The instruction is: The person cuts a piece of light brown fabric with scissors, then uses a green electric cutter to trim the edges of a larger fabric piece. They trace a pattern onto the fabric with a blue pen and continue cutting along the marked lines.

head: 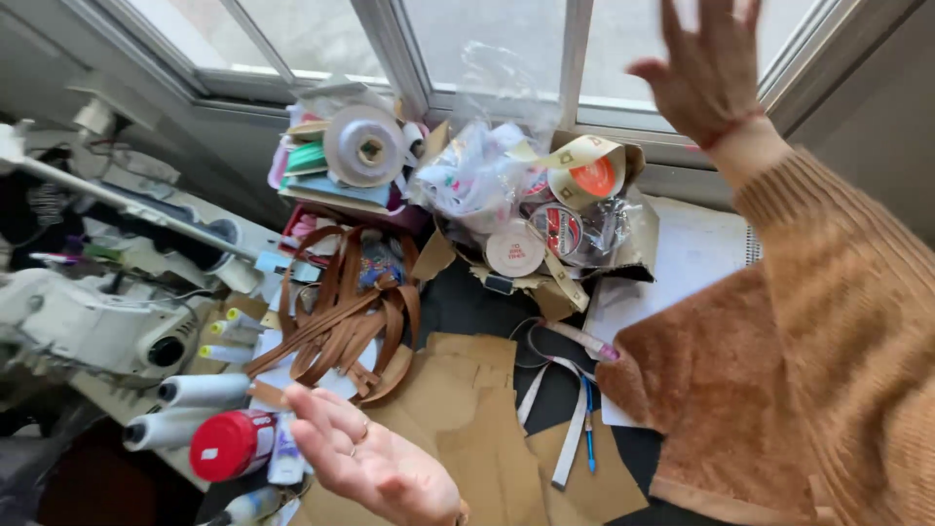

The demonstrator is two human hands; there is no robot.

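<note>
Here, your left hand [375, 458] lies open, palm up, beside the red-capped bottle [234, 445]; your right hand [706, 68] lifts spread, empty. The bottle looks light, smooth: grip its body.

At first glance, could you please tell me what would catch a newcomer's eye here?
The tangle of brown leather straps at the centre of the cluttered table, with rolls of tape and ribbon heaped behind by the window. The open left hand hovers beside a red-capped container; the right hand is raised.
</note>
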